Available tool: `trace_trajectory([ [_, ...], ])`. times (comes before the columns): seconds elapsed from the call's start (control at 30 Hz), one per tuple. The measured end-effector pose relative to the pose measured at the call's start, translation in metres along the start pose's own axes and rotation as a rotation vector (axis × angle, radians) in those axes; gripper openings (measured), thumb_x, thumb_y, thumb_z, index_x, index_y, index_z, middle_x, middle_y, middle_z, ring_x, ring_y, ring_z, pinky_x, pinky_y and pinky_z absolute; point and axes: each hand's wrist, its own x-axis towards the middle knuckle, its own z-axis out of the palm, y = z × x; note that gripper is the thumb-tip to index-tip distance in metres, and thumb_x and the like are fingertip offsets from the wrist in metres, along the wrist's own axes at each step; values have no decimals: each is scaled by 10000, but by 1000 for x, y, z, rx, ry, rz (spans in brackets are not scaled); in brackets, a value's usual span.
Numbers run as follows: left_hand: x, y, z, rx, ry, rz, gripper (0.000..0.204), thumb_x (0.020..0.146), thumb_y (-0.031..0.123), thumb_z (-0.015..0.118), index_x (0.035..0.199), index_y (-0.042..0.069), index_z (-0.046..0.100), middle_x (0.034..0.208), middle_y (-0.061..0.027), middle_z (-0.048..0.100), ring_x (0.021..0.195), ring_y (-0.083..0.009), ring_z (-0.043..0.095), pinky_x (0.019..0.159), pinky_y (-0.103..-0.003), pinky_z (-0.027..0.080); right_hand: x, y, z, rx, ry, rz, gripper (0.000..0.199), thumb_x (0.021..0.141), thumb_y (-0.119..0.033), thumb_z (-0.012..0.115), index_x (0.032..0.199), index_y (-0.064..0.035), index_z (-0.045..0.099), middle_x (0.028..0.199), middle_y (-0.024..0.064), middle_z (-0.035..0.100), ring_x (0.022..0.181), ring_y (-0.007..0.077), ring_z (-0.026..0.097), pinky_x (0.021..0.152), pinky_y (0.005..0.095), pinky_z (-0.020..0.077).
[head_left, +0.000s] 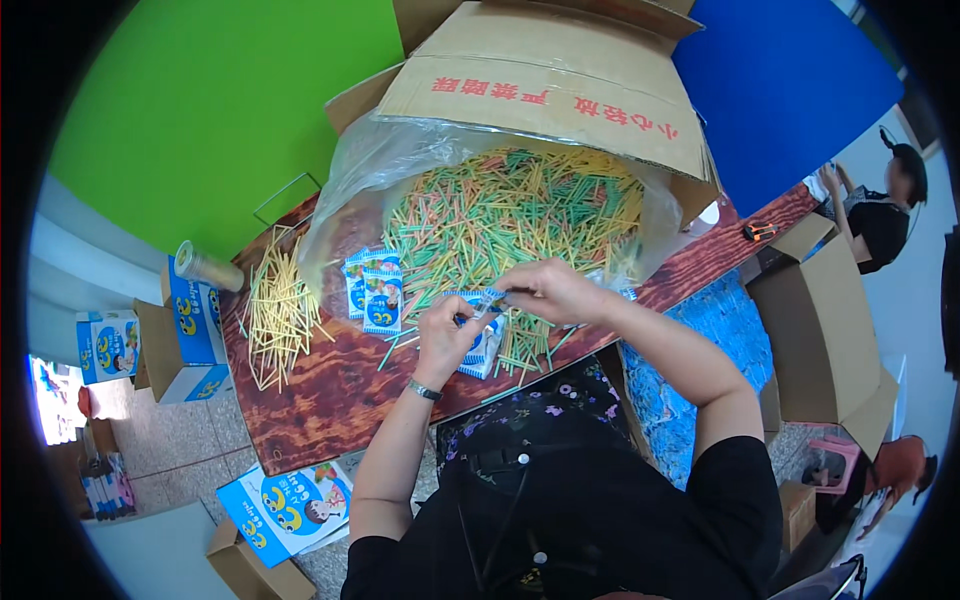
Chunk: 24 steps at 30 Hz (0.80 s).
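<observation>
A small blue and white packet (482, 355) is between my hands at the table's near edge. My left hand (443, 340) closes its fingers on the packet's left side. Fingertips of my right hand (553, 290) pinch its top edge. A heap of thin pink, green and yellow sticks (520, 215) spills toward my hands from a clear plastic bag (350, 160) in a tipped cardboard box (560, 90). Left of the heap lie several similar packets (382, 300), partly overlapping. Further left is a loose pile of pale yellow sticks (278, 320).
Printed blue cartons (197, 320) stand beyond the table's left end, near a clear jar (207, 268). Another carton (290, 508) lies below the wood-patterned table (330, 415). To my right are a blue bag (690, 370) and an open cardboard box (815, 330). People (880, 230) are at far right.
</observation>
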Motion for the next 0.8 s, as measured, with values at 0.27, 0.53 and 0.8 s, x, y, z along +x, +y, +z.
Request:
trace_trajectory([
  [0.27,-2,6,5,-5,-32,-70,304,761,198,778,713,16,540,643,-95,547,583,-238,543,543,-354,424,-27,87,-119,-1210,-401,748,266,832,-95,564,1062,-25,679,1142,175,609,1109,326,595,982,440,471],
  [0.53,-8,10,1,18,-31,-60,283,775,203,765,735,15,557,660,-101,548,602,-252,545,556,-363,422,-44,186,-100,-1638,103,361,288,825,-150,532,1054,-40,667,1159,163,601,1140,332,549,989,531,424],
  [0.8,2,11,8,-19,-22,-32,274,772,194,760,732,13,558,659,-105,548,608,-263,548,559,-369,421,-97,263,-134,-2207,341,-12,251,885,-209,487,1020,-68,645,1111,104,612,1150,306,534,961,489,448],
])
